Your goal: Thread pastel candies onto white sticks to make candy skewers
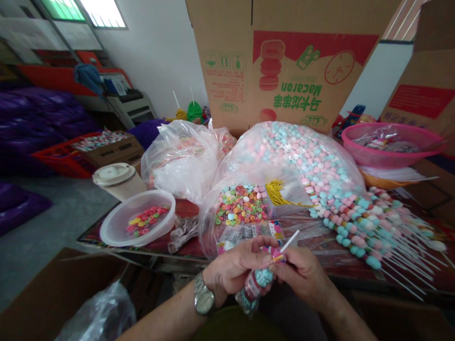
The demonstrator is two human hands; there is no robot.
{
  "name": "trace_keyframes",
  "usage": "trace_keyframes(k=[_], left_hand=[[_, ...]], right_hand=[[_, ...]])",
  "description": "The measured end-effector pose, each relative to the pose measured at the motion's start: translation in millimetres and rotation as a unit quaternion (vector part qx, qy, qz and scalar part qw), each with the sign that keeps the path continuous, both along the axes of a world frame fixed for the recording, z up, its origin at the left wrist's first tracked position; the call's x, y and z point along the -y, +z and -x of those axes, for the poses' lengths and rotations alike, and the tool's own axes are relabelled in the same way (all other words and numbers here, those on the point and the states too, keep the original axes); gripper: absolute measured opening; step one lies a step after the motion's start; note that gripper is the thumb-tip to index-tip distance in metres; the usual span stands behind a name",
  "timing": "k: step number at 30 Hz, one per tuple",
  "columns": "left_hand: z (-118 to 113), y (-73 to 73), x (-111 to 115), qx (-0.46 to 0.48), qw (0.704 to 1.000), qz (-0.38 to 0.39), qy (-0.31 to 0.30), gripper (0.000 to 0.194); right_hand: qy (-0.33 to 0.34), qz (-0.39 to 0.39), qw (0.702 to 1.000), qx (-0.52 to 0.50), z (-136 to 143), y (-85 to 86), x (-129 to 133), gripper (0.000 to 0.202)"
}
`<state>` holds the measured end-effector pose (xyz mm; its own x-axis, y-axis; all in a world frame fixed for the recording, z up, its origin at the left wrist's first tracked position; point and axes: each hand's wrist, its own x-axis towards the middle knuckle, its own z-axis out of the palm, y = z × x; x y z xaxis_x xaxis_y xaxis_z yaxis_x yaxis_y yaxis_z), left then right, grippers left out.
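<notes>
My left hand (234, 265) is closed around a candy skewer in a printed clear wrapper (263, 277), just off the table's near edge. Pale blue and pink pieces show through the plastic, and a white stick (289, 240) pokes out above. Thumb and fingers of my right hand (302, 272) pinch the gathered neck of the wrapper beside the stick. A little yellow shows at that neck; whether it is a tie or print I cannot tell. Beyond my hands lie gold twist ties (275, 192), ring-shaped candies (243, 206) and a heap of marshmallow skewers (341, 203) with white sticks.
At the left stand a translucent bowl (110, 227) with some ring candies and a lidded cup (119, 180). A filled plastic bag (181, 163) sits behind. A pink basket (387, 158) is at the right, and a large cardboard box (227, 57) rises at the back.
</notes>
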<state>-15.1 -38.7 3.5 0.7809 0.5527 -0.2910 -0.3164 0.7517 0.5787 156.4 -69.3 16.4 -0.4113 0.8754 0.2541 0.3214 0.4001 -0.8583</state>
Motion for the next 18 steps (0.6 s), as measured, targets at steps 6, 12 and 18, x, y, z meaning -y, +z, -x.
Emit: trace_keyframes(k=[6,12,18], left_hand=[[2.3,1.0,-1.8,-0.064,0.991,0.018,0.118,0.034],[2.9,1.8,-0.2,-0.113,0.984,-0.019,0.135,0.03],[3.2,16.4,0.0,-0.227,0.948,-0.153,0.166,0.026]], right_hand=[[-0.083,-0.053,0.994,0.052,10.9,-15.6,0.7,0.02],[-0.08,-0.105,0.982,0.133,6.7,-11.8,0.1,0.017],[-0.179,-0.31,0.92,0.158,19.0,-28.0,-3.0,0.019]])
